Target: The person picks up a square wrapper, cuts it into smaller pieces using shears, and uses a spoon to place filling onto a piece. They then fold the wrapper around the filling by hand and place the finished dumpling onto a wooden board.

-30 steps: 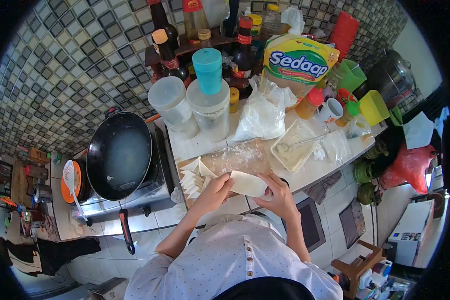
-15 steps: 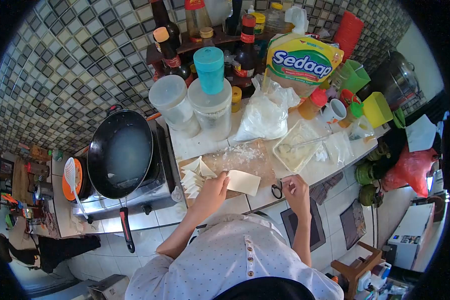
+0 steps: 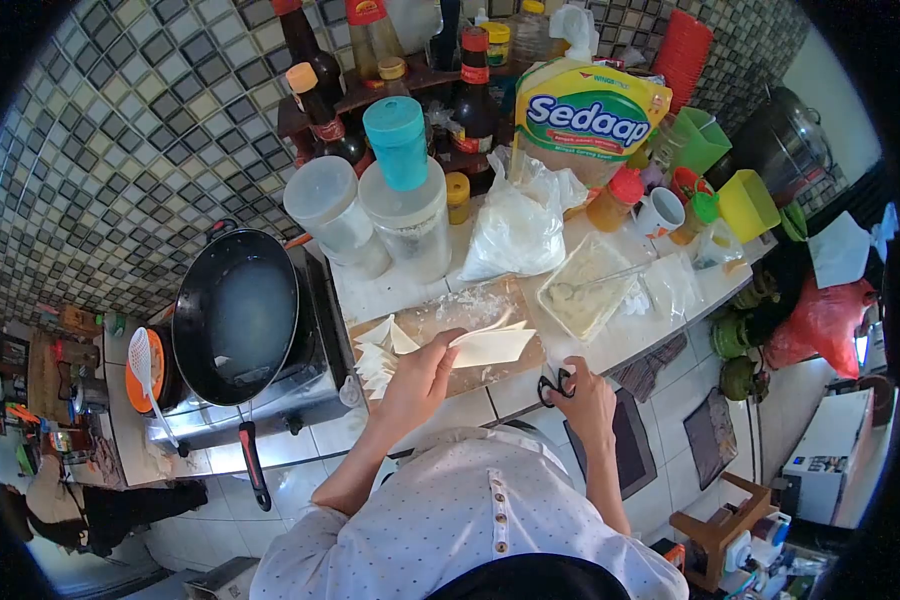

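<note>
My left hand (image 3: 417, 378) pinches a small stack of pale rectangular dough sheets (image 3: 495, 347) by its left end. The sheets' free ends fan apart above the floury wooden board (image 3: 470, 305). At the front edge of the counter, my right hand (image 3: 588, 402) has its fingers closed at the black-handled scissors (image 3: 550, 388); their blades are hard to make out. A pile of cut, pointed dough pieces (image 3: 375, 362) lies at the board's left end, beside my left wrist.
A black wok (image 3: 235, 310) of cloudy liquid sits on the stove to the left, its handle jutting forward. Behind the board stand clear tubs (image 3: 410, 225) and a bag of white powder (image 3: 515, 235). A tray of paste (image 3: 590, 290) is at the right.
My right hand has taken hold of the scissors and turned them slightly. The dough sheets in my left hand have tilted and their free ends have spread apart.
</note>
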Tool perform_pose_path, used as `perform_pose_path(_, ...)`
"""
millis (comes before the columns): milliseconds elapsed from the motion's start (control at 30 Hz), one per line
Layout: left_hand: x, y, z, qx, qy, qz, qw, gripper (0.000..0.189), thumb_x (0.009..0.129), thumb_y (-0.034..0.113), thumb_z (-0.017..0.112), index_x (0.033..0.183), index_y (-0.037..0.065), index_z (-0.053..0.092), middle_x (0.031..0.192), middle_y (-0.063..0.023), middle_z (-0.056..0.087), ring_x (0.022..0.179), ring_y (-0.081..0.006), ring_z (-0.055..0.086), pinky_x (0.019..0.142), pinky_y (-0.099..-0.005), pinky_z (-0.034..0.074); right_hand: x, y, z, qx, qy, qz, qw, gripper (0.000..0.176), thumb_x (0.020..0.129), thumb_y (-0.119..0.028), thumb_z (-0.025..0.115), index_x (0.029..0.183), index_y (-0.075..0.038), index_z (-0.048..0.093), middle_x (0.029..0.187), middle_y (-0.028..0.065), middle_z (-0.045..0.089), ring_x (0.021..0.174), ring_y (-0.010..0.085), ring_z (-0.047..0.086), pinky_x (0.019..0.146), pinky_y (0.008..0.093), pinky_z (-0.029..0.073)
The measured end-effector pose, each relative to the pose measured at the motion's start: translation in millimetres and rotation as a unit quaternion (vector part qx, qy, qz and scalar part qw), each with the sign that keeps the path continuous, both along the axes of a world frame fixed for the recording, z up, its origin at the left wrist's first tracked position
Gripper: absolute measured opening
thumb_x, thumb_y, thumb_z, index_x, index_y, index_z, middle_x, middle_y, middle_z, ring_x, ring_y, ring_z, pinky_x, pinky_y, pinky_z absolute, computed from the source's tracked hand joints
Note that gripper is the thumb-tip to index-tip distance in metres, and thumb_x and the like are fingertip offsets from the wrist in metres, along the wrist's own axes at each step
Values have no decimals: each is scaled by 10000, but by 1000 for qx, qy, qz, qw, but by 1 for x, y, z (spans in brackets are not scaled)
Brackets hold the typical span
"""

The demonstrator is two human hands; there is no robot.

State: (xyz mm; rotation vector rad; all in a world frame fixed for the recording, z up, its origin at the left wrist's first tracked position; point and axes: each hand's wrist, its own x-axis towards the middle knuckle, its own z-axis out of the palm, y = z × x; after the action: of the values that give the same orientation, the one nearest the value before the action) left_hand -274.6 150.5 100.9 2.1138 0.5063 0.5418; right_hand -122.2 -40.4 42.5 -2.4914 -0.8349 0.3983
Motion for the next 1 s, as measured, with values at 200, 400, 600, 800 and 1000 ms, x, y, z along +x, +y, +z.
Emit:
perform_pose_path(200, 2, 7, -16, 115, 120, -17, 986, 242, 812, 43, 472, 1052, 12, 485, 866, -194, 582, 747, -353, 574, 601, -388, 462, 3, -6, 4, -52, 29, 26, 998, 413, 583, -192, 686, 963, -87, 566, 733, 91, 610, 680, 285, 590, 612, 371, 449)
perform_pose_path(400, -1, 17, -2, 190, 94, -22, 977, 268, 784, 6, 490, 1049, 41, 490, 826, -164, 590, 689, -326, 573, 564, -381, 459, 4, -22, -15, 4, 108, 27, 994, 404, 578, -172, 674, 952, -60, 570, 655, 105, 593, 633, 242, 582, 586, 343, 447)
perform_pose_path(600, -4, 34, -2, 209, -54, 6, 976, 238, 816, 58, 499, 1054, 69, 486, 675, -70, 523, 542, -193, 530, 452, -272, 408, -5, -29, -15, 150, 452, -71, 877, 346, 685, -72, 624, 1017, -39, 534, 614, 40, 557, 475, 67, 442, 398, 213, 323)
perform_pose_path(800, 7, 28, -6, -384, -137, 81, 910, 217, 930, 227, 365, 960, 42, 475, 592, 55, 297, 458, -24, 250, 404, -181, 211, -10, -26, -6, 251, 485, -59, 836, 406, 732, -180, 668, 1070, -57, 479, 618, -14, 532, 461, 30, 402, 370, 180, 240)
perform_pose_path(1000, 5, 17, -12, -453, -45, 21, 890, 185, 908, 236, 429, 888, 58, 472, 578, 60, 295, 457, -28, 267, 400, -192, 211, -14, -10, -7, 458, 465, 51, 756, 640, 652, -396, 726, 1072, -95, 349, 796, 28, 506, 654, 54, 447, 480, 165, 300)
